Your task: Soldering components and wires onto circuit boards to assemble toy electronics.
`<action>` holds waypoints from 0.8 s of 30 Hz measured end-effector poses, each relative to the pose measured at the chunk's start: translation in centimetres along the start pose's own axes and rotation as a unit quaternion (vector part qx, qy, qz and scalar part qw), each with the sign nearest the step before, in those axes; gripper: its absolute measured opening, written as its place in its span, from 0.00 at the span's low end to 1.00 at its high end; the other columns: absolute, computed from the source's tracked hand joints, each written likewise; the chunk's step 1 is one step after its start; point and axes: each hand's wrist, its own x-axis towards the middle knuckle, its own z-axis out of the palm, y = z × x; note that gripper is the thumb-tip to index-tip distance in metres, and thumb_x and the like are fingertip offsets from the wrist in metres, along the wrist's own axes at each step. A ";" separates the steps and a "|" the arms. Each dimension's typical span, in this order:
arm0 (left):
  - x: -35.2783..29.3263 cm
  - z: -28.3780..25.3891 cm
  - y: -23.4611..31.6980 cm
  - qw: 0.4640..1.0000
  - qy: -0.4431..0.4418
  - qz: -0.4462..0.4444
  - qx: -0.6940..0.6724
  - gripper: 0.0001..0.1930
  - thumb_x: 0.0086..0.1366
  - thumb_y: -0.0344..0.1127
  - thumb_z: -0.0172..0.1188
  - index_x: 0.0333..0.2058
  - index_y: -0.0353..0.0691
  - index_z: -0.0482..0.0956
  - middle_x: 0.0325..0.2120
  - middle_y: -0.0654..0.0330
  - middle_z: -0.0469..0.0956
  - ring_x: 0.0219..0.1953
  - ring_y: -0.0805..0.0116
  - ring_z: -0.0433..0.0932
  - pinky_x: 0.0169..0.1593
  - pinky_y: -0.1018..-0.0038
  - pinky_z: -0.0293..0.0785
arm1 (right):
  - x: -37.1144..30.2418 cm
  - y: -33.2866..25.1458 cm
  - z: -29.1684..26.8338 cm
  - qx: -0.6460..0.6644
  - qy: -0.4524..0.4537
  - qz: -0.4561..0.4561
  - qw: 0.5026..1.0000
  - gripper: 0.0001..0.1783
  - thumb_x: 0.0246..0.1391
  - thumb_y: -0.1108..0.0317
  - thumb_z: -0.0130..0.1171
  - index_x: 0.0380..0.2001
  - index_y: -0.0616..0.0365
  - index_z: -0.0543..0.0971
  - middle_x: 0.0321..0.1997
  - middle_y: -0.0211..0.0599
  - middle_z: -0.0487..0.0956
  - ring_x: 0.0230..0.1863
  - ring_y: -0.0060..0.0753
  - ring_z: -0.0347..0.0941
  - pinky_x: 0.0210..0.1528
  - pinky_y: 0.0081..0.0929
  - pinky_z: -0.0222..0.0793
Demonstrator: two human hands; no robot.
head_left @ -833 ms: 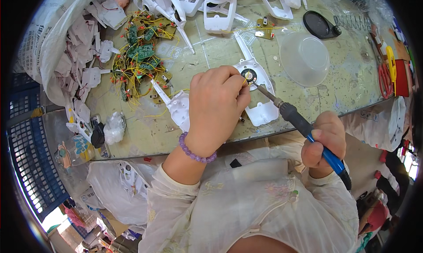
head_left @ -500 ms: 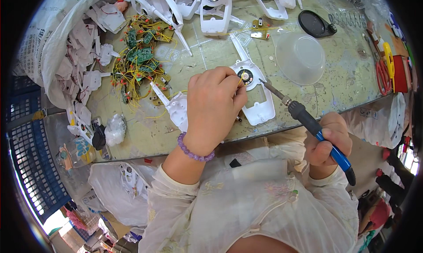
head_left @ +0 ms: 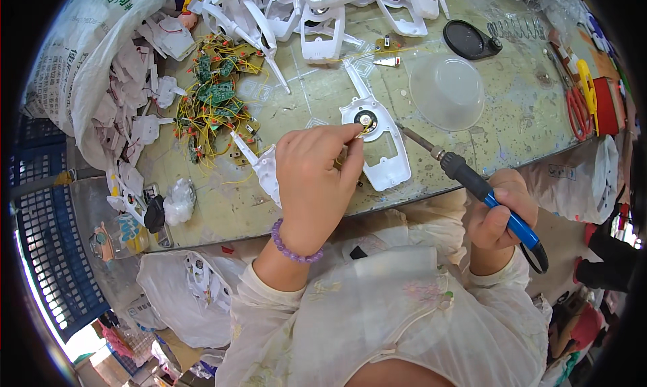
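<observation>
A white plastic housing with a long narrow arm lies on the bench, and a round black-rimmed speaker is set in it. My left hand, a purple bead bracelet on its wrist, reaches over the housing's left side. Its thumb and forefinger pinch a thin yellow wire at the speaker's edge; the fingertips partly hide it. In my right hand is a soldering iron with a blue and black handle. Its tip points at the housing's right edge; I cannot tell whether they touch. Another white housing lies partly under my left hand.
Left on the bench is a pile of green circuit boards with yellow wires, beside a sack of white parts. More white housings heap up at the back. Rightward are a translucent bowl, a black round-ended part and red-handled scissors.
My left fingers have drawn back a little toward me from the speaker, uncovering more of it. The soldering iron's tip is slightly farther from the speaker. The whole view has shifted slightly.
</observation>
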 end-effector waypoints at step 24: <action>-0.1 2.6 0.5 0.988 0.016 0.031 0.150 0.06 0.43 0.30 0.65 0.19 0.46 0.76 0.25 0.67 0.72 0.35 0.65 0.69 0.42 0.64 0.58 | -0.1 1.0 0.6 0.070 -0.066 0.058 0.994 0.13 0.51 0.69 0.60 0.39 0.62 0.74 0.21 0.33 0.72 0.19 0.32 0.66 0.21 0.27 0.62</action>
